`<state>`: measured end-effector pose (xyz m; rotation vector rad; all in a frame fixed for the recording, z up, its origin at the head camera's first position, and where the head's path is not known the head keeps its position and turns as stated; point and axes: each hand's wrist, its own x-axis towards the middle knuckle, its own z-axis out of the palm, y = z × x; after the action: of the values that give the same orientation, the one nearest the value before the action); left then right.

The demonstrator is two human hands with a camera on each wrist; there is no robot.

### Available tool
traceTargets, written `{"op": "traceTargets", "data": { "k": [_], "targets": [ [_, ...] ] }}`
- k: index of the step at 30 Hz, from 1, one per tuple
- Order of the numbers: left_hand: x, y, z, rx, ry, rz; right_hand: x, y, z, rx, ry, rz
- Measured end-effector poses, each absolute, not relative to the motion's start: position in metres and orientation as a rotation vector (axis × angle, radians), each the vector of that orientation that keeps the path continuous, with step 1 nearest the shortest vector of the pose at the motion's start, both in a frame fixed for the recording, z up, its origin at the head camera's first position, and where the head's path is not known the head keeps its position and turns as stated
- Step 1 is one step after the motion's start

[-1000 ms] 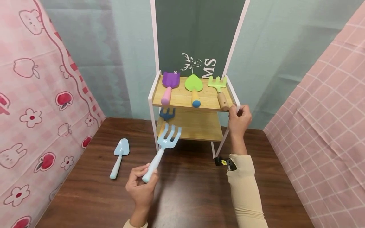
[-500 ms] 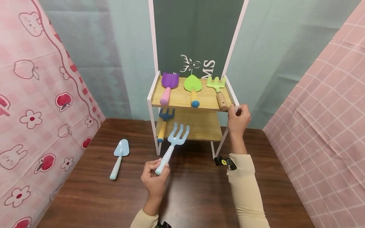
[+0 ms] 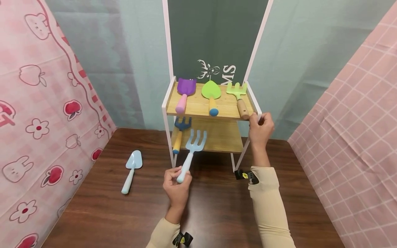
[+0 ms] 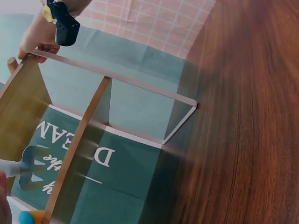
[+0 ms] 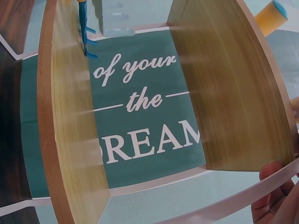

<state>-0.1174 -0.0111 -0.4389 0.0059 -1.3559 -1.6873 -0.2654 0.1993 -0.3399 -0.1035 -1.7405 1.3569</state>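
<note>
My left hand (image 3: 177, 187) holds a light blue hand fork (image 3: 195, 144) by the lower handle. Its tines point away, in front of the lower shelf (image 3: 223, 139) of a small white-framed rack. In the left wrist view the fork (image 4: 30, 168) shows near the gap between the two shelves. My right hand (image 3: 261, 132) pinches the front right corner of the rack's top shelf (image 3: 198, 106). On that top shelf lie a purple shovel (image 3: 186, 88), a green trowel (image 3: 211, 90) and a light green rake (image 3: 243, 107). A dark blue fork (image 3: 178, 139) with a yellow handle lies on the lower shelf, left side.
A light blue trowel (image 3: 134, 162) lies on the brown wooden table (image 3: 102, 206), left of the rack. Behind the rack rises a dark green board (image 3: 217, 31) with white lettering. Pink patterned cloths (image 3: 347, 137) hang on both sides.
My left hand has carried the light blue fork right and forward, from the rack's left front leg to before the lower shelf. The right hand stays on the rack's corner.
</note>
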Motion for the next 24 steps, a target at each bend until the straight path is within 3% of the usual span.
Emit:
{"op": "traceTargets", "data": {
  "k": [24],
  "targets": [
    [-0.144, -0.003, -0.45, -0.019, -1.374, -1.625, -0.266, 0.2, -0.34, -0.097, -1.742, 1.351]
  ]
}}
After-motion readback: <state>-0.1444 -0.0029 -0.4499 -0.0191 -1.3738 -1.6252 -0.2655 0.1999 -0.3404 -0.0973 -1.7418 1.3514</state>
